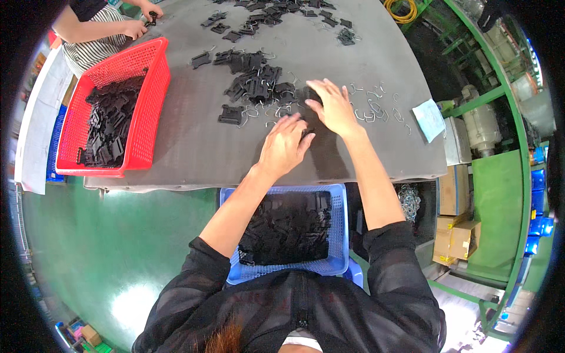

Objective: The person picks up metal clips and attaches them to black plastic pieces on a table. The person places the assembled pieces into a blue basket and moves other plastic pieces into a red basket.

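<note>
My left hand [282,146] is over the middle of the grey-covered table, its fingers bent round a dark piece that shows only in part by the thumb. Slightly farther off and to the right is my right hand [333,110], with a black plastic piece [305,93], blurred, between thumb and fingers. Just beyond my hands lies a heap of flat black plastic pieces [259,83], mixed with bent metal wire hooks. One black piece [231,114] rests left of my left hand. Loose wire hooks [374,110] are scattered to the right of my right hand.
A red basket [158,88] of black pieces stands at the table's left, beside a co-worker's hands [136,28]. Below the near edge sits a blue basket [338,235] with more pieces. A pale blue paper [429,120] lies at the right edge, near green metal framing [478,101].
</note>
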### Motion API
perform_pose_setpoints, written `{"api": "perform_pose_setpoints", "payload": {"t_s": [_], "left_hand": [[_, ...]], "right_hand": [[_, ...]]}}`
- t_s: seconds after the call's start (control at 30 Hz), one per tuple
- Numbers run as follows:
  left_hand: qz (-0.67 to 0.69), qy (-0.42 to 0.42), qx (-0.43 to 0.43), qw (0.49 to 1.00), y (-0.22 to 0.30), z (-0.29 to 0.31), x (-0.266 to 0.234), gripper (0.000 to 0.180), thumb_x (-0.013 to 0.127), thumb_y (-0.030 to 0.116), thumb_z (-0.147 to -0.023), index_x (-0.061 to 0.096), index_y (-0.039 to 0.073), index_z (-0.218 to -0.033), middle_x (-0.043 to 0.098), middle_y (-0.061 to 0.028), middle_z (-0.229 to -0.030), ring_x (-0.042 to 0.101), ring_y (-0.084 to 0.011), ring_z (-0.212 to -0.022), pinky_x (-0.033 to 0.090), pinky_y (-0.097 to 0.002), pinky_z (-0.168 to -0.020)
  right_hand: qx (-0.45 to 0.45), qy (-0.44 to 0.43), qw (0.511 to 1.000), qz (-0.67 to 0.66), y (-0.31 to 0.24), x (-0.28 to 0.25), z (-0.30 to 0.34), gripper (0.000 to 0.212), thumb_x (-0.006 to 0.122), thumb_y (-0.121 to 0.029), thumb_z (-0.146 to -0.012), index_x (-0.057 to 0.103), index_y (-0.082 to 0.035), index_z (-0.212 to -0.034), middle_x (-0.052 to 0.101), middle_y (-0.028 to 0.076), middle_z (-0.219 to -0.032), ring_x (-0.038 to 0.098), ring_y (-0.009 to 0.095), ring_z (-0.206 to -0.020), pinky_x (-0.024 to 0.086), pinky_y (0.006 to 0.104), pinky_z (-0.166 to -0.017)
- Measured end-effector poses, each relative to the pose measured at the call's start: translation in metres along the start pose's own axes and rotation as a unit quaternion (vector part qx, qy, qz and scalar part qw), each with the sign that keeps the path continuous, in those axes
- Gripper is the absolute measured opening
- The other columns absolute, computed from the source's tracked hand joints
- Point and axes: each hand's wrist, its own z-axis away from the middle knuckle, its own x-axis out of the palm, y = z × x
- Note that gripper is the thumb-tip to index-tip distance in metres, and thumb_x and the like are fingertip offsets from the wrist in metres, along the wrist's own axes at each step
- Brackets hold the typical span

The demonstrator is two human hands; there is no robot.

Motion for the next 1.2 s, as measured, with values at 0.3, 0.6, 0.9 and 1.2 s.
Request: {"api": "perform_pose_setpoints", "payload": {"t_s": [0.3,0.6,0.9,1.2], "left_hand": [[0.093,-0.062,-0.012,0.994,0.028,0.024,-0.022,0.019,0.068,0.01,-0.078,0.06,0.0,-0.092,0.064,-0.0149,-0.102,0.059,-0.0331,-0.104,0.047,-0.0424,-0.091],[0.045,-0.055,-0.065,0.995,0.039,0.024,-0.016,0.054,0.076,0.012,-0.068,0.052,0.002,-0.116,0.056,-0.0177,-0.118,0.052,-0.0348,-0.113,0.042,-0.0422,-0.096],[0.118,-0.092,-0.096,0.984,0.031,0.031,-0.037,0.059,0.068,0.005,-0.075,0.046,0.002,-0.13,0.048,-0.0172,-0.132,0.043,-0.0328,-0.125,0.035,-0.0392,-0.104],[-0.014,0.01,-0.128,0.992,-0.011,0.041,-0.071,0.034,0.055,-0.001,-0.082,0.057,0.001,-0.116,0.057,-0.017,-0.119,0.053,-0.0342,-0.112,0.043,-0.0398,-0.096]], "right_hand": [[0.014,0.042,0.996,-0.082,-0.023,-0.014,0.076,0.031,0.065,-0.014,-0.079,0.06,-0.011,-0.11,0.059,0.007,-0.112,0.053,0.026,-0.111,0.034,0.0469,-0.102],[0.093,0.071,0.961,-0.25,-0.031,-0.02,0.107,0.033,0.062,-0.017,-0.083,0.059,-0.009,-0.115,0.058,0.01,-0.116,0.051,0.03,-0.114,0.036,0.0416,-0.102],[0.081,0.051,0.993,-0.072,-0.058,-0.014,0.103,0.033,0.057,-0.036,-0.086,0.062,-0.018,-0.112,0.055,0.003,-0.124,0.044,0.027,-0.124,0.026,0.0515,-0.106],[-0.082,-0.129,0.937,-0.315,-0.096,-0.047,0.154,0.017,0.065,-0.023,-0.08,0.069,-0.018,-0.095,0.064,0.001,-0.109,0.056,0.025,-0.111,0.033,0.0466,-0.104]]}}
